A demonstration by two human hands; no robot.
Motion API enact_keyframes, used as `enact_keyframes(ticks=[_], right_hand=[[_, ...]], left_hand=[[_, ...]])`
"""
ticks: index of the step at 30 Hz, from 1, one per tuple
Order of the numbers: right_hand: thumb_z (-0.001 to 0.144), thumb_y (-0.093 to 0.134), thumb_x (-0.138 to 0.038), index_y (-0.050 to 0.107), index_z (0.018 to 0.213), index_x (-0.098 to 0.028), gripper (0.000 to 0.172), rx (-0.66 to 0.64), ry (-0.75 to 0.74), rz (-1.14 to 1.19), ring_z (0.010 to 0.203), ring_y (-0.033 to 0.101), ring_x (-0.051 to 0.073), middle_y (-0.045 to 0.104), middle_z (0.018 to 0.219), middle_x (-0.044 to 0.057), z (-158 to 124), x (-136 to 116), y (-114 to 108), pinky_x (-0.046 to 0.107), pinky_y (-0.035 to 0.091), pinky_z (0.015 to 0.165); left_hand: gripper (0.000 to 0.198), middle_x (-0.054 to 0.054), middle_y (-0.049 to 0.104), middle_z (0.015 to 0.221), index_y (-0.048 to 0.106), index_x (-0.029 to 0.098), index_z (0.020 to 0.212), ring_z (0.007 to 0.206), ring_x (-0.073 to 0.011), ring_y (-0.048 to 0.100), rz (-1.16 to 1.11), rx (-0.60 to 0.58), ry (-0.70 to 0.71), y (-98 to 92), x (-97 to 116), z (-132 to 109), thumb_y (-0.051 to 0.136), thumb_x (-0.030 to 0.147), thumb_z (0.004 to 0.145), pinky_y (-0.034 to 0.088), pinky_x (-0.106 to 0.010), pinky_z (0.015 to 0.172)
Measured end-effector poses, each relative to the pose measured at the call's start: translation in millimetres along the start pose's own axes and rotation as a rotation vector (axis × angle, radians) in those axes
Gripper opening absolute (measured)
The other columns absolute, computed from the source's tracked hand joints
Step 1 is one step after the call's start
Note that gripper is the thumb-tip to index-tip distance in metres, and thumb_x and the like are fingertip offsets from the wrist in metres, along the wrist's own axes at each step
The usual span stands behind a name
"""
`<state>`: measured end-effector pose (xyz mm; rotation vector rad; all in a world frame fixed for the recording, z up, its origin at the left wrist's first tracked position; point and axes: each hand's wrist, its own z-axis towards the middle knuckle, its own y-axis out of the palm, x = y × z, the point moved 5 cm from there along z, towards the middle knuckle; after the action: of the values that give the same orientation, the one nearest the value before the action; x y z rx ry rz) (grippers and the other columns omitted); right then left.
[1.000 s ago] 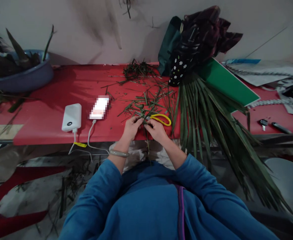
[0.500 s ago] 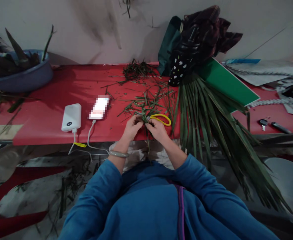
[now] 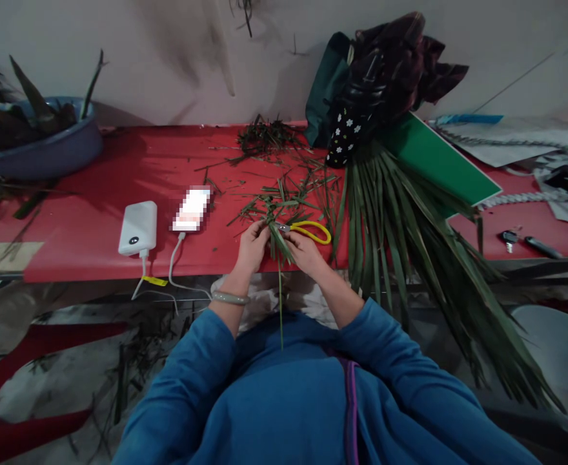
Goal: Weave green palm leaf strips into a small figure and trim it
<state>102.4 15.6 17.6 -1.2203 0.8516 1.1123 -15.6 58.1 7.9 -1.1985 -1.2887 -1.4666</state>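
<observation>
Between my two hands is a small bundle of woven green palm leaf strips [image 3: 277, 239], its loose ends fanning toward me. One long thin strip hangs down from it past the table edge. My left hand [image 3: 253, 245] pinches the bundle from the left, fingers curled. On the other side, my right hand [image 3: 304, 252] has its fingers closed at the edge of the leaf strips; its fingertips are partly hidden. Yellow-handled scissors [image 3: 313, 227] lie on the table just beyond my right hand, blades pointing left.
Cut leaf scraps [image 3: 284, 190] litter the red table [image 3: 139, 161]. A large palm leaf [image 3: 390, 213] hangs over the front edge at right. A white power bank [image 3: 137, 227] and a cabled phone [image 3: 192, 210] lie at left, before a blue basin [image 3: 46, 152]. Keys [image 3: 509, 239] lie far right.
The leaf bundle has turned between my hands: its fanned strips now point toward me and the long strip hangs lower. My hands have shifted slightly, and the scissors have stayed put.
</observation>
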Motion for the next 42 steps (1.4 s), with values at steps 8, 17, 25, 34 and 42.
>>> enact_keyframes(ticks=[8,17,25,34,42], right_hand=[[0.073,0.048,-0.033,0.054,0.072,-0.015,0.019,-0.049,-0.066,-0.137,0.059,0.046,0.011,0.051,0.063,-0.001,-5,-8,0,0.022,0.036,0.057],[0.073,0.046,-0.032,0.046,0.067,-0.017,0.016,-0.035,-0.064,-0.084,0.055,0.039,0.010,0.042,0.059,-0.003,-5,-9,-2,0.022,0.033,0.053],[0.074,0.044,-0.032,0.046,0.065,-0.016,0.019,-0.078,-0.112,-0.092,0.057,0.039,0.010,0.043,0.059,-0.002,-3,-8,-4,0.023,0.032,0.055],[0.069,0.051,-0.040,0.045,0.063,-0.019,0.023,0.061,-0.032,0.122,0.055,0.042,0.010,0.044,0.059,-0.002,-3,-4,0,0.024,0.037,0.055],[0.070,0.049,-0.037,0.042,0.069,-0.021,0.017,0.186,0.089,0.202,0.050,0.043,0.010,0.046,0.060,-0.003,-2,2,-6,0.025,0.039,0.050]], left_hand=[[0.023,-0.001,0.062,0.079,0.060,0.016,0.088,0.065,-0.0084,0.053,0.093,-0.002,0.067,1.3,2,2,0.055,0.026,0.068,0.044,-0.021,0.062],[0.020,-0.001,0.061,0.076,0.060,0.016,0.087,0.065,-0.0085,0.052,0.154,0.036,0.132,-0.7,-2,3,0.053,0.027,0.071,0.042,-0.021,0.063],[0.018,0.000,0.059,0.072,0.060,0.017,0.085,0.063,-0.0084,0.052,0.187,0.073,0.133,-0.9,1,2,0.052,0.027,0.072,0.042,-0.021,0.063],[0.028,-0.001,0.060,0.080,0.057,0.017,0.094,0.066,-0.0084,0.054,0.087,0.004,0.081,1.0,1,0,0.058,0.029,0.069,0.045,-0.023,0.065],[0.015,-0.001,0.058,0.080,0.057,0.016,0.073,0.078,-0.0101,0.054,0.051,0.133,0.258,-9.9,7,-2,0.060,0.029,0.066,0.042,-0.025,0.079]])
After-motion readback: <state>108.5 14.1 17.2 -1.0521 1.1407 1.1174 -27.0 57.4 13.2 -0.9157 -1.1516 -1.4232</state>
